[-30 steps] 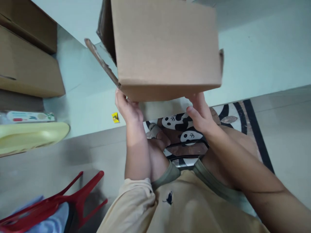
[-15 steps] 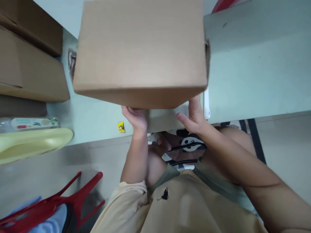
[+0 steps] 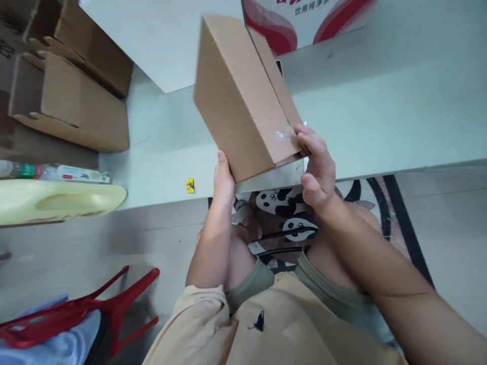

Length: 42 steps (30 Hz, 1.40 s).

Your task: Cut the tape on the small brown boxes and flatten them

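A brown cardboard box point(image 3: 243, 101) is held tilted over the near part of the pale green table point(image 3: 365, 116). Along its upper side runs a seam, with a shiny bit of clear tape near the right end. My left hand point(image 3: 224, 180) supports its lower left corner, thumb up against the side and the other fingers hidden behind. At the right end, my right hand point(image 3: 317, 165) grips the edge by the seam with its fingertips, the thumb apart below. A small yellow wrapped packet point(image 3: 189, 185) lies on the table left of my left hand.
Open cardboard boxes point(image 3: 72, 101) stand at the left, with a pale yellow bottle point(image 3: 61, 200) and a clear plastic bottle point(image 3: 28, 170) before them. Behind are a white box point(image 3: 152, 40) and a red-and-white carton point(image 3: 304, 30). A red chair point(image 3: 114, 309) stands on the floor, lower left.
The cardboard box has turned and come lower, so its seamed side now shows. My right hand has moved from beneath it to its right edge; my left thumb is now on its side.
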Available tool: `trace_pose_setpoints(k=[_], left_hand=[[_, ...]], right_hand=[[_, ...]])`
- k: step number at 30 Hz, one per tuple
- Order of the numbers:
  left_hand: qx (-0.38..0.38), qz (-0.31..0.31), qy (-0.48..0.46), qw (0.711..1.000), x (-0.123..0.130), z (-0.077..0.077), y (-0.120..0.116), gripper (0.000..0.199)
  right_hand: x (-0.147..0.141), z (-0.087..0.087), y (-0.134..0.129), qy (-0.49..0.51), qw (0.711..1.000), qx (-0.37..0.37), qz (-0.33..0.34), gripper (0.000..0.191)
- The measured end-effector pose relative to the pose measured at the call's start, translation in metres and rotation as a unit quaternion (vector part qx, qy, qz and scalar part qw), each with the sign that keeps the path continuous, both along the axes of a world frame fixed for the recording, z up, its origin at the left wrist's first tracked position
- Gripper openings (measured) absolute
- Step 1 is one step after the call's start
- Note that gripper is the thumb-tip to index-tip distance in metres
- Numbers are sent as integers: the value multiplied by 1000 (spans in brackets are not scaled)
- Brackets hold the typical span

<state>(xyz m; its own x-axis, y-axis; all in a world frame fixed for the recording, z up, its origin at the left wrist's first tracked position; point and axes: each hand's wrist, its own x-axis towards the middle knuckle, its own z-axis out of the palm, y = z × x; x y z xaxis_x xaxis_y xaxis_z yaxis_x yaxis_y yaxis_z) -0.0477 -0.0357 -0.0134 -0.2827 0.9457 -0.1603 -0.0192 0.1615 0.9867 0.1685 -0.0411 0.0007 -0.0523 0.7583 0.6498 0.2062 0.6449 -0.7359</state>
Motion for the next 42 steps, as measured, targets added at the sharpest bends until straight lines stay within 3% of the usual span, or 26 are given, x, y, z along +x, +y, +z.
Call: trace_pose_setpoints(k=[3,6,9,11,12,14,16,19,22,24,26,29,31,33,35,38,40,42], left_hand=[[-132,-54,-22,989,3,-4,-1,68],[-140,-115,70,981,-2,-5,-4,60],[0,-41,187,982,-14,6,-8,55],[157,32,229,960,-22,17,-11,63],[225,34,246,942,-25,22,-12,65],[309,-31,277,909,-26,26,-13,64],[339,-94,291,890,-21,23,-11,61],[391,-38,266,880,-7,11,-4,60],[389,-11,286,876,1,1,2,66],[383,-5,323,865,1,-3,6,73],[391,1,350,851,1,-5,10,77],[461,31,355,813,3,-7,14,70],[472,50,359,804,7,-7,15,70],[446,54,370,813,9,-8,14,74],[432,52,372,820,11,-10,14,74],[407,35,356,841,12,-15,12,69],[369,25,337,866,14,-18,10,71],[352,23,323,878,17,-19,8,71]], right_hand=[[3,7,-1,-3,999,-43,-18,61],[2,8,0,3,999,-51,-18,51],[-3,5,4,-6,999,-16,43,39],[-8,2,6,-21,994,5,105,37],[-12,1,7,-30,991,7,129,37],[-17,0,8,-42,988,4,151,37],[-19,-1,8,-41,988,11,148,37],[-12,-1,8,-35,994,24,101,38],[5,-4,9,-84,995,-30,-44,35],[17,-9,12,-172,970,-97,-143,29],[26,-14,15,-278,927,-165,-191,29],[32,-16,20,-390,865,-246,-197,42],[32,-12,21,-407,846,-291,-184,48],[28,-5,22,-356,859,-331,-164,48],[23,2,21,-236,899,-340,-139,42],[16,7,19,26,963,-256,-81,36],[11,8,18,165,964,-197,-69,35],[7,9,16,216,955,-178,-96,31]])
